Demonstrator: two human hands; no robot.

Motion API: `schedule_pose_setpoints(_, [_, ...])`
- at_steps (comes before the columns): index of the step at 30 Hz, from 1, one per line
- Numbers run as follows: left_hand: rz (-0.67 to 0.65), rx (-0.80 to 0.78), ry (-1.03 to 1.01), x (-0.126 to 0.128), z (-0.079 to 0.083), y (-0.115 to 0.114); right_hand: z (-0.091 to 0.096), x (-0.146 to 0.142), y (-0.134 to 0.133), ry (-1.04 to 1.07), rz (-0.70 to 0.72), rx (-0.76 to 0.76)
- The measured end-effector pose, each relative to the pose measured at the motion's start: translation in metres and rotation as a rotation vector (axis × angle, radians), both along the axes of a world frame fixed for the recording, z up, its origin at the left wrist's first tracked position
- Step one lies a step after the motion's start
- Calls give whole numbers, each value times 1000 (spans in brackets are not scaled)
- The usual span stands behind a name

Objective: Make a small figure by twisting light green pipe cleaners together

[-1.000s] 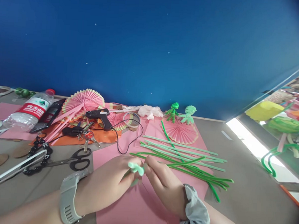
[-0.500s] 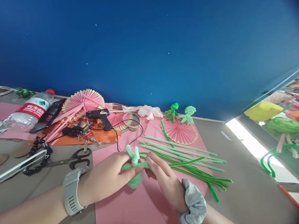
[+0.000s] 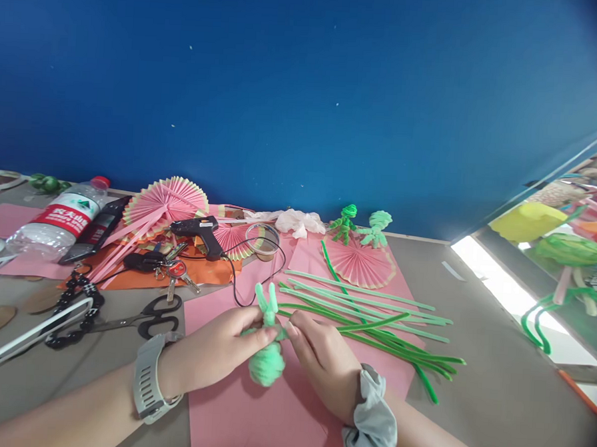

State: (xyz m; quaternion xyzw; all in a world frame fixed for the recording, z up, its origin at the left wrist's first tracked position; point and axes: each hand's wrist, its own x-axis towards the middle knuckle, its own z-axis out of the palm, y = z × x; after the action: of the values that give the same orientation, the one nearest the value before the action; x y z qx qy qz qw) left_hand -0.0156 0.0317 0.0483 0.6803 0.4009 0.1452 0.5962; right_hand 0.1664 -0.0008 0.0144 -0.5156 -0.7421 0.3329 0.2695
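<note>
A light green pipe-cleaner figure (image 3: 267, 365), with a round wound ball at its lower end and two prongs pointing up, is held over pink paper (image 3: 248, 421). My left hand (image 3: 224, 346) is closed on its middle, thumb across the front. At its right side, the fingers of my right hand (image 3: 322, 351) pinch a short arm of the figure. The fingertips are partly hidden behind it. Loose pipe cleaners (image 3: 373, 321) in light and dark green lie just beyond my right hand. Two similar figures, one dark green (image 3: 346, 224) and one light green (image 3: 377, 229), stand by the wall.
A black glue gun (image 3: 200, 232) with its cord, a roll of tape (image 3: 262, 237), keys (image 3: 178, 270) and black scissors (image 3: 156, 316) lie to the left. Farther left is a plastic bottle (image 3: 66, 215). Pink paper fans (image 3: 167, 203) rest near the blue wall (image 3: 285, 103).
The figure has turned a little, so more of its ball shows below my hands. My right hand has shifted slightly left and its wrist has tilted; my left wrist has moved slightly right.
</note>
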Motion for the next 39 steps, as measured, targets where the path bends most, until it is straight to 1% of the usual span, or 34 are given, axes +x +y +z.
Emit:
schedule_pose_setpoints(3, [-1,61,15,0,0,-2,-2,1,2,-45,28,19])
schedule_pose_setpoints(6, [3,92,16,1,0,-2,0,2,4,-78,33,20])
schedule_pose_setpoints(9, [-23,81,7,2,-2,-1,5,2,5,-29,39,-16])
schedule_pose_setpoints(11, [-63,47,-9,2,-4,0,7,2,5,31,37,-45])
schedule_pose_setpoints(14, [-121,-53,-91,4,-6,-2,5,1,5,201,-28,-133])
schedule_pose_setpoints(16, [-100,-82,-159,5,-7,-2,3,-1,5,334,-70,-207])
schedule_pose_setpoints(19, [-28,-29,-211,6,-8,-2,1,-2,7,464,-76,-272])
schedule_pose_setpoints(22, [7,25,-248,7,-10,-3,3,-3,8,743,-41,-384])
schedule_pose_setpoints(24, [36,31,-289,8,-12,-6,5,-4,7,913,-18,-442])
schedule_pose_setpoints(27, [66,-46,-362,9,-14,-9,4,-8,3,1010,-11,-459])
schedule_pose_setpoints(29, [59,-105,-389,8,-15,-9,2,-9,0,1052,-31,-439])
schedule_pose_setpoints(31, [28,-153,-394,6,-14,-7,1,-8,0,1029,-7,-392])
schedule_pose_setpoints(32, [12,-177,-385,4,-14,-6,1,-7,0,970,32,-361])
schedule_pose_setpoints(35, [-36,-216,-300,0,-13,-1,2,1,3,623,149,-163])
schedule_pose_setpoints(37, [-46,-174,-228,0,-13,0,3,7,5,417,159,-9])
schedule_pose_setpoints(39, [-36,-106,-194,2,-14,0,3,10,6,323,152,77])
